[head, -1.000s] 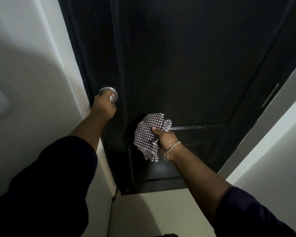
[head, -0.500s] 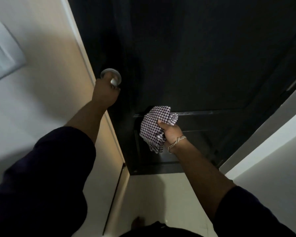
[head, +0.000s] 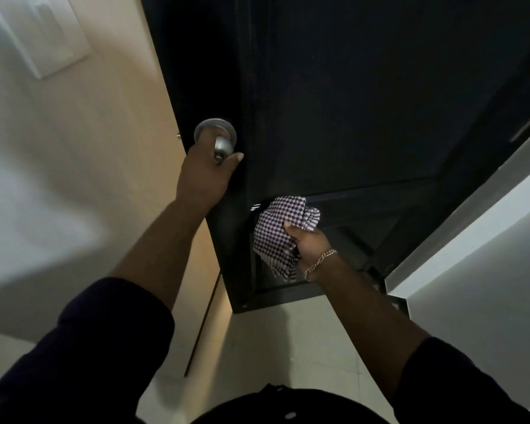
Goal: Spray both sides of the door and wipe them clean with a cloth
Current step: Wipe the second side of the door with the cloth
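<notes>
One head-worn wide-angle view looks forward and steeply down, close to the dark door (head: pixel 364 102) at twelve o'clock, floor (head: pixel 288 341) at six.

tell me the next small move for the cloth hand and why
Probably drag the checkered cloth down across the door's lower panel: the right hand grips it bunched at that panel's top edge, while the left hand holds the knob, steadying the door.
</notes>
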